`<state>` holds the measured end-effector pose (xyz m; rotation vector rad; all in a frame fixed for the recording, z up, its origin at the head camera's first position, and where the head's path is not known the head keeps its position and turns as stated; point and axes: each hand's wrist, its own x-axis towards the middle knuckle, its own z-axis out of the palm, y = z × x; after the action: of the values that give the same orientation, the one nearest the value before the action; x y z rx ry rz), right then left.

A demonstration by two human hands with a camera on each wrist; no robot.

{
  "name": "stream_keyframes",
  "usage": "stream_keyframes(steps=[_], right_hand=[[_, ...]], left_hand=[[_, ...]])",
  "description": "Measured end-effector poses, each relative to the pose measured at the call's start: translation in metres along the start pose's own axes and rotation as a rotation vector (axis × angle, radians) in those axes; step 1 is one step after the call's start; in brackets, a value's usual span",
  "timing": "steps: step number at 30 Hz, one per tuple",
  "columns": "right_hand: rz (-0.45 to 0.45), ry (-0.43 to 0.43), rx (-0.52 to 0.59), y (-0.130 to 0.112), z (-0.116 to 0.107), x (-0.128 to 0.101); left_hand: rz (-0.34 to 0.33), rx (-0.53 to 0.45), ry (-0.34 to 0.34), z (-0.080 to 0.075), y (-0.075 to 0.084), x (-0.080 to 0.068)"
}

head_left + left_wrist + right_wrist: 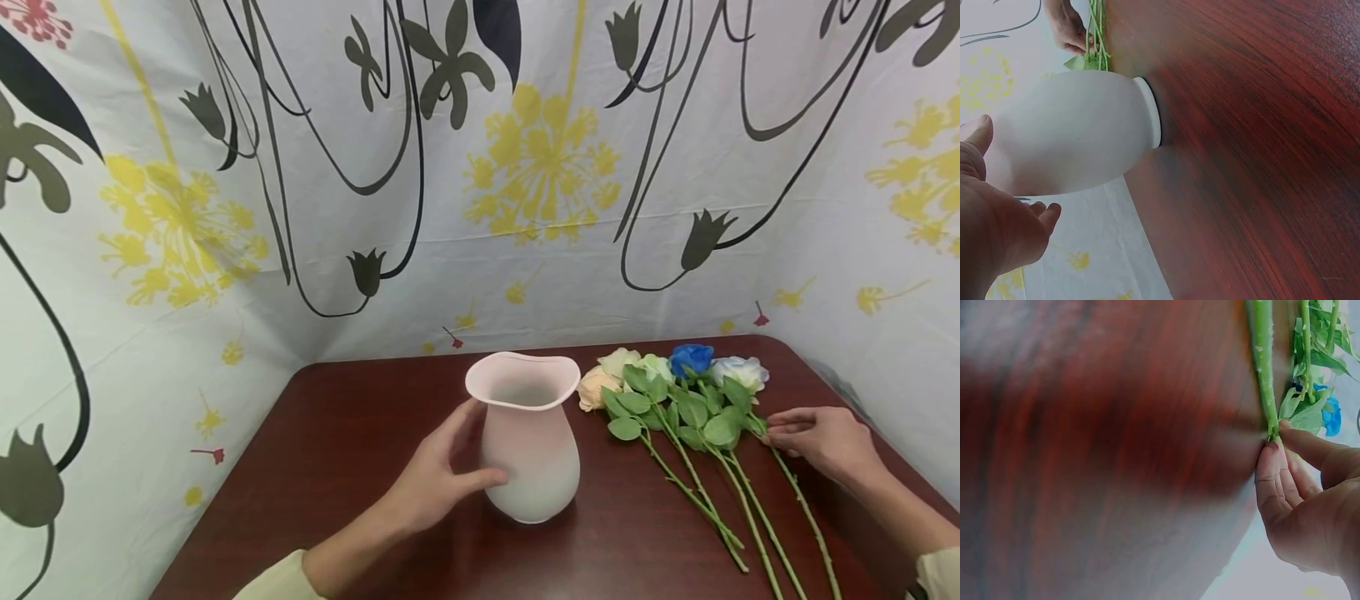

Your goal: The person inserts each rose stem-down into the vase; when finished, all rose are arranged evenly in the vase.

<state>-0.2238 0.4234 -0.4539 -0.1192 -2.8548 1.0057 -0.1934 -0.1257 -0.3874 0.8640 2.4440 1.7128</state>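
A pale pink, smooth ceramic-looking vase with a wavy rim (528,437) is standing upright near the middle of the dark red wooden desk (337,467). The left hand (438,475) is cupping its side, fingers spread and thumb lying on the belly. The vase looks rigid, breakable and slick, so the wide belly or the neck seems the safest hold.

Just right of the vase, artificial roses on long thin green stems (697,433) are lying flat, heads toward the patterned backdrop cloth (525,167). The right hand (817,437) is pinching the outermost stem (1264,375) just below its leaves. These likely weigh little and bend easily; mid-stem is the place to hold.

One vase; five flower heads: two cream, one pale green, one blue, one white-blue.
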Motion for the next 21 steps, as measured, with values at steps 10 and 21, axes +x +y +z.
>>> stream_keyframes(steps=[10, 21], right_hand=[[0.054, -0.051, 0.055, -0.0022, -0.0031, 0.0054], [0.085, -0.126, 0.081, -0.002, -0.0077, 0.0088]], left_hand=[[-0.031, 0.0, -0.008, 0.006, -0.0002, 0.0019], [-0.031, 0.03, 0.01, 0.0073, -0.0013, 0.0022]])
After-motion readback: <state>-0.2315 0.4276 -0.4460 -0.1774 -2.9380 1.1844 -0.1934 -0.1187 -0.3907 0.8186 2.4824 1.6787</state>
